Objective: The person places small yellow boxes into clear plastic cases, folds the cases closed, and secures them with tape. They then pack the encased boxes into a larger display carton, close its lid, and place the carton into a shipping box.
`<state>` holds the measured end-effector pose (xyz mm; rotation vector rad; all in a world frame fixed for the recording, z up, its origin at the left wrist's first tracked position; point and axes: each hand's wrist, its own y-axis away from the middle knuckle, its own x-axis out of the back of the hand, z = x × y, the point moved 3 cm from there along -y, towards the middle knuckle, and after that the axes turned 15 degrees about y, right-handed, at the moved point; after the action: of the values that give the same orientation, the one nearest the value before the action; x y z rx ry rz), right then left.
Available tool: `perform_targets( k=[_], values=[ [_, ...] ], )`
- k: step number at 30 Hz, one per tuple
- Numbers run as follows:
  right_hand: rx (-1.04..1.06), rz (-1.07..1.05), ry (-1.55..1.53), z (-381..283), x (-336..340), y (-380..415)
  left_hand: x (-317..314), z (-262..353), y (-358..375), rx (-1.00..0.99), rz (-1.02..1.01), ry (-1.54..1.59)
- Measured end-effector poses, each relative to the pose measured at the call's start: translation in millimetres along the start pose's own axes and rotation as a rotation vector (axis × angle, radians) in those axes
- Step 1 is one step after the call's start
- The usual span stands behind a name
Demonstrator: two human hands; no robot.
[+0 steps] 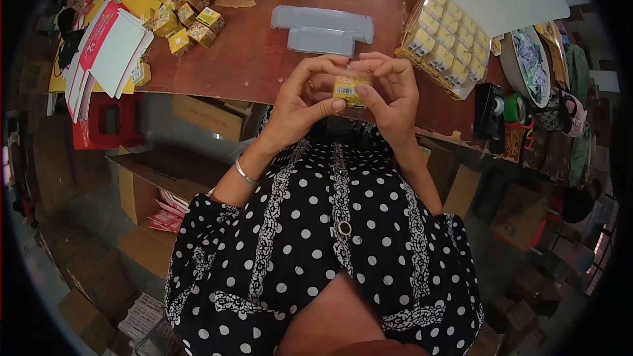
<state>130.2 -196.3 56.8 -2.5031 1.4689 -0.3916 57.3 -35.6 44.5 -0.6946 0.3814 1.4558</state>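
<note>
Between my two hands, just over the table's front edge, is a small yellow box [348, 89] with a barcode on the side toward me. A clear plastic layer seems to stand above its top. My left hand [304, 99] grips the box's left side, thumb at its lower corner and fingers curled behind. From the right, my right hand [390, 95] presses its thumb on the box's front, its fingers bent over the top. Beyond my hands, clear plastic sleeves [322, 29] lie flat on the reddish-brown table [244, 53].
Many small yellow boxes [191, 16] are scattered along the back and left. A tray of boxes [445, 43] stands at right, near a tape dispenser [488, 111] and a bowl of wrapped pieces [527, 59]. Printed cards [109, 46] lie left; an open carton [148, 204] stands below.
</note>
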Motion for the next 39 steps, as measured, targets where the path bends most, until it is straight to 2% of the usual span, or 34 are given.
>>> perform_targets(
  k=[2, 4, 5, 7, 8, 10, 17, 23, 26, 28, 29, 31, 32, 34, 35, 37, 39],
  values=[
    [0.049, 0.045, 0.021, 1, 4, -4, 0, 0, -1, -0.004, 0.006, 0.036],
    [0.15, -0.104, 0.067, 4, 12, -8, -1, 0, -1, -0.005, 0.01, 0.073],
    [0.149, -0.103, 0.066, 6, 17, -9, -2, 1, 0, 0.002, 0.007, 0.035],
    [0.088, -0.267, 0.081, 7, 18, -11, -4, 4, 1, 0.012, 0.002, -0.004],
    [0.087, -0.267, 0.082, 1, 17, -10, -5, 5, 1, 0.024, 0.023, -0.038],
    [-0.222, -0.229, -0.054, -14, 11, -11, -5, 5, 2, 0.035, 0.047, -0.072],
    [-0.24, -0.203, -0.033, -17, 20, -20, -12, 4, 3, 0.027, 0.017, -0.115],
    [-0.242, -0.264, -0.004, -14, 20, -20, -10, 6, 5, 0.049, 0.023, -0.13],
    [-0.189, -0.218, 0.029, -8, 18, -17, -11, 5, 5, 0.036, 0.015, -0.142],
    [-0.043, -0.155, 0.136, -8, 19, -14, -9, 3, 4, 0.018, 0.007, -0.134],
    [-0.043, -0.153, 0.137, -4, 20, -12, -8, 2, 4, 0.002, -0.001, -0.112],
    [0.152, -0.165, 0.282, -5, 22, -9, -8, 1, 4, -0.016, -0.008, -0.092],
    [0.154, -0.163, 0.282, -7, 19, -7, -8, 1, 3, -0.025, 0.013, -0.095],
    [-0.05, -0.105, 0.095, -11, 15, 0, -9, 2, 0, -0.029, 0.025, -0.097],
    [-0.048, -0.097, 0.098, -11, 15, 2, -8, 6, -4, -0.069, 0.05, -0.07],
    [-0.234, -0.112, 0.001, -4, 17, 8, -8, 8, -7, -0.105, 0.067, -0.042],
    [-0.237, -0.118, 0.081, -4, 25, 11, -7, 3, -10, -0.039, 0.039, -0.043]
  ],
)
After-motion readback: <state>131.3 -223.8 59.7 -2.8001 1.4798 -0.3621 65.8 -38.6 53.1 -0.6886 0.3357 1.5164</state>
